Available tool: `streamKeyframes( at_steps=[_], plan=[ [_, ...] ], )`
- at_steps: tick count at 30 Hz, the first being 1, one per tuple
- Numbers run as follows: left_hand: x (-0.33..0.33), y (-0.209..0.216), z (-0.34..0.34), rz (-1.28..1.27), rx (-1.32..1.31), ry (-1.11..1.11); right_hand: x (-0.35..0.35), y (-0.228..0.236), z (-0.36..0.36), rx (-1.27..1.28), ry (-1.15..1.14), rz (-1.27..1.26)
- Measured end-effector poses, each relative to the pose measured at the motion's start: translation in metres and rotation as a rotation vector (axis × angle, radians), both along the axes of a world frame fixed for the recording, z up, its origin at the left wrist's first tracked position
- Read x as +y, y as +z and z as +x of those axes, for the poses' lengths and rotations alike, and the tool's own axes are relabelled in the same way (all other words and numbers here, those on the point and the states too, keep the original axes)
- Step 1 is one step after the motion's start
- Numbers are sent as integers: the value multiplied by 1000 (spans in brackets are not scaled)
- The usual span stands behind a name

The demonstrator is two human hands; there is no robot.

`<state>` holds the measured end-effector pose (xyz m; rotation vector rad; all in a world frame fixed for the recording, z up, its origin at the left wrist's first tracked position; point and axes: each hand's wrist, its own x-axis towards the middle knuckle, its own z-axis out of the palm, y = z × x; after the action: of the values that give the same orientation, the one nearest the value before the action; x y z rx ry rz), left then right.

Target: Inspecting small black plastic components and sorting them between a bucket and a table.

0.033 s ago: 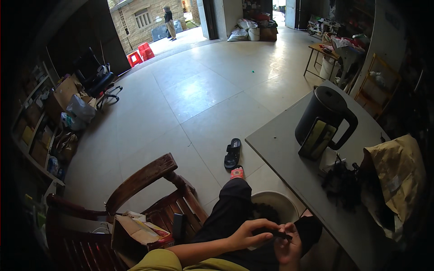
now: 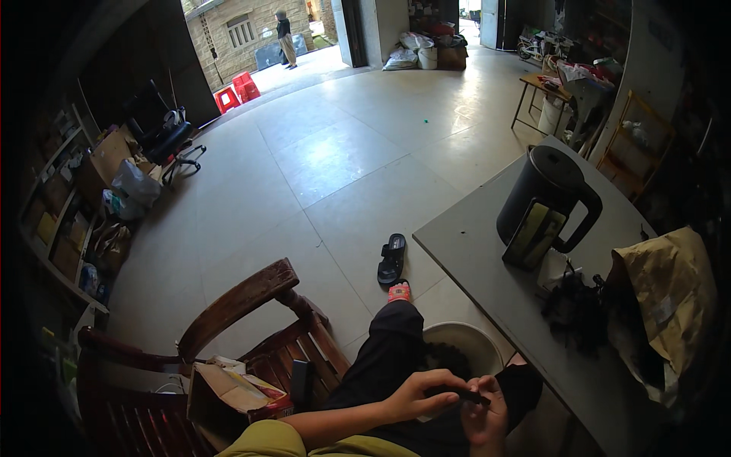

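Low in the head view, my two hands meet over my lap. My left hand (image 2: 428, 394) is closed, with its thumb and fingers pinching a short, dark, strip-like piece (image 2: 475, 397). The far end of that piece sits between the thumb and fingers of my right hand (image 2: 486, 417), which are also closed. Its exact kind is too dark and small to tell. Just beyond the hands stands a pale bucket (image 2: 487, 343), partly hidden by my leg and left hand. Dark, clumped pieces (image 2: 444, 356) lie inside it.
To the right, a grey table (image 2: 487, 259) bears a black kettle (image 2: 537, 190), a tangled black heap (image 2: 571, 308) and a brown paper bag (image 2: 670, 297). At left stands a wooden chair (image 2: 236, 301) with an open cardboard box (image 2: 228, 388). A black sandal (image 2: 392, 259) lies ahead.
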<state>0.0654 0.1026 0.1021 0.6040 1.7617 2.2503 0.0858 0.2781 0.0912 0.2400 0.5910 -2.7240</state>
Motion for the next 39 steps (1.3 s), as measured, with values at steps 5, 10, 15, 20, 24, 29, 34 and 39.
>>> streamKeyframes(
  at_steps=[5,10,15,20,24,29,34,39],
  plan=[
    [-1,2,1,-70,132,21,-10,14,5,194,-121,589],
    [-1,3,8,-71,45,-77,-12,24,12,245,139,707],
    [4,6,10,-53,11,-122,-21,21,24,207,-57,737],
    [9,0,13,-104,89,-94,-23,21,21,308,-211,1205],
    [10,4,14,-130,100,-90,-22,20,20,348,-220,1291],
    [11,5,14,-122,96,-98,-26,17,19,342,-299,1358],
    [13,3,14,-116,103,-96,-26,12,21,342,-316,1390],
    [17,0,16,-45,7,-117,-30,19,21,425,-335,1492]
  ],
)
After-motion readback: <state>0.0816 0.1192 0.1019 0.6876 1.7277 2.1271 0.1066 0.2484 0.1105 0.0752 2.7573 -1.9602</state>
